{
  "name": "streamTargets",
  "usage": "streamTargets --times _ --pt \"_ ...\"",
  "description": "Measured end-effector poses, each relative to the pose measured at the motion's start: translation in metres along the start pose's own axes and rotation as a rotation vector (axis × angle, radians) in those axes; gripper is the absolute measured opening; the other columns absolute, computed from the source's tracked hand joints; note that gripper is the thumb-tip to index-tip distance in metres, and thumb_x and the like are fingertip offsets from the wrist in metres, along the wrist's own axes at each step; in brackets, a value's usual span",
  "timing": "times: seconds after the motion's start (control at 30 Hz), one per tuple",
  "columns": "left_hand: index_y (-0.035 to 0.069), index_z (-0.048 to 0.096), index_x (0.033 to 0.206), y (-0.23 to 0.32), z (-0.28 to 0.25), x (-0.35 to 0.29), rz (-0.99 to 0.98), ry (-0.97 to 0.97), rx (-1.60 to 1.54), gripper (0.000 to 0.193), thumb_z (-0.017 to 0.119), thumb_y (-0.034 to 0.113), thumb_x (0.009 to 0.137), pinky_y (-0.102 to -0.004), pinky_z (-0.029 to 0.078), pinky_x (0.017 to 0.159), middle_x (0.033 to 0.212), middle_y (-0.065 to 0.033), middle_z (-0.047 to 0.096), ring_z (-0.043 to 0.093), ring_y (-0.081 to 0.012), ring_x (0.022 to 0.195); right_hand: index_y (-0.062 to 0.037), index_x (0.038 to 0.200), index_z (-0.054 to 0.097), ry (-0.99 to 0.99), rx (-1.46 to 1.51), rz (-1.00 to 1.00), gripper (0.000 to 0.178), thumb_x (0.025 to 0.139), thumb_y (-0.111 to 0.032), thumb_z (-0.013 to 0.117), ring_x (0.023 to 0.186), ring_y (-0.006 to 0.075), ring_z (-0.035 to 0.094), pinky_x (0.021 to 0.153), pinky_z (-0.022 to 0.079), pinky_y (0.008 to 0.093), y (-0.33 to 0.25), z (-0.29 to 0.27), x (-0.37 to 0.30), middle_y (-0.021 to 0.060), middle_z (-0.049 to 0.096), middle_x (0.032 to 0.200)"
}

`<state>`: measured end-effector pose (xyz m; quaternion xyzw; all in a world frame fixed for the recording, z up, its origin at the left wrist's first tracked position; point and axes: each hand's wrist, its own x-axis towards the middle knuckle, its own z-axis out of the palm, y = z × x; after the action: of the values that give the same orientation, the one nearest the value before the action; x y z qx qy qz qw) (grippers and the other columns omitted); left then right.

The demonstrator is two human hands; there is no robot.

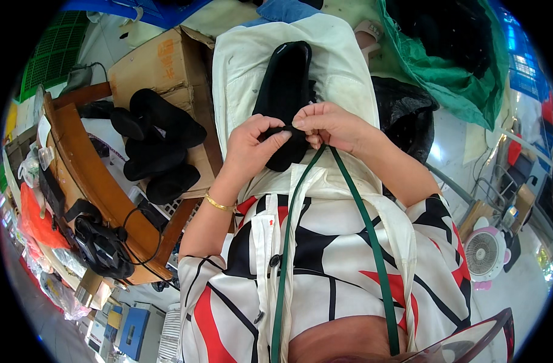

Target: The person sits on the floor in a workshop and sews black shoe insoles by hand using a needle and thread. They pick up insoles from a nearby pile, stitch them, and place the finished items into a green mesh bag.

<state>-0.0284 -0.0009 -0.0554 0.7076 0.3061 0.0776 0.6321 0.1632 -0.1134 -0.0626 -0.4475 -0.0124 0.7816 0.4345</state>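
A black soft-looking shoe (283,81) lies lengthwise on the white apron (343,66) over my lap, its opening facing up. At its nearer part, my left hand (256,140) pinches the black fabric edge between thumb and fingers. My right hand (329,125) is closed close beside it, its thumb and forefinger pinching the same dark edge. The two sets of fingertips almost meet. More black material (288,152) shows below my hands; whether it is the same shoe or another piece I cannot tell. Anything thin in my right fingers is too small to make out.
Several black shoes (158,145) are piled at my left by a cardboard box (161,63) and a brown wooden chair (88,175). On my right are a black plastic bag (403,103), a green sack (452,91) and a small fan (485,253). A green cord (364,221) hangs down my front.
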Motion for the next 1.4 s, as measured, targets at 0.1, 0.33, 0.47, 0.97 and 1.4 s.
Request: streamTargets --times 0.1,0.33,0.47,0.97,1.4 --pt "0.002 0.068 0.093 0.0 -0.003 0.005 -0.027 -0.028 0.014 0.015 0.073 0.011 0.082 -0.0257 0.043 0.065 0.078 -0.0042 0.057 0.055 -0.0131 0.072 -0.0075 0.088 0.064 0.004 0.073 0.03 0.012 0.086 -0.017 0.071 0.056 0.0097 0.051 0.053 0.039 0.0244 0.002 -0.002 0.001 -0.003 0.053 0.066" --pt "0.002 0.066 0.09 0.003 0.0 0.006 -0.054 -0.009 -0.006 0.016 0.073 0.011 0.08 -0.0267 0.044 0.067 0.084 -0.0053 0.058 0.056 -0.0136 0.075 -0.0077 0.088 0.064 -0.024 0.074 0.002 0.013 0.086 -0.018 0.072 0.056 0.0097 0.052 0.053 0.041 0.0244 0.007 -0.003 0.002 -0.0023 0.054 0.067" --pt "0.004 0.065 0.092 0.02 0.003 0.003 0.121 0.047 0.062 0.018 0.075 0.012 0.079 -0.0277 0.045 0.073 0.091 -0.0054 0.059 0.057 -0.0168 0.082 -0.0093 0.084 0.065 0.002 0.015 -0.043 0.014 0.086 -0.02 0.073 0.053 0.0067 0.055 0.05 0.045 0.0208 0.01 -0.002 0.004 -0.0023 0.059 0.064" --pt "0.004 0.059 0.087 -0.004 -0.018 -0.002 0.203 -0.197 -0.124 0.01 0.068 0.008 0.085 -0.027 0.041 0.086 0.102 -0.0064 0.059 0.053 -0.0144 0.093 -0.0064 0.09 0.062 -0.077 -0.293 -0.174 0.013 0.088 -0.017 0.068 0.069 0.0064 0.057 0.065 0.046 0.0221 0.007 0.0 -0.006 -0.0017 0.06 0.078" --pt "0.006 0.059 0.102 -0.002 -0.021 0.001 0.329 -0.253 0.118 0.025 0.072 0.007 0.081 -0.0307 0.044 0.088 0.108 -0.0076 0.061 0.056 -0.0196 0.096 -0.0051 0.094 0.059 0.02 -0.411 -0.338 0.012 0.094 -0.016 0.063 0.07 0.0052 0.054 0.065 0.046 0.0203 0.008 0.0 0.001 -0.0023 0.057 0.079"
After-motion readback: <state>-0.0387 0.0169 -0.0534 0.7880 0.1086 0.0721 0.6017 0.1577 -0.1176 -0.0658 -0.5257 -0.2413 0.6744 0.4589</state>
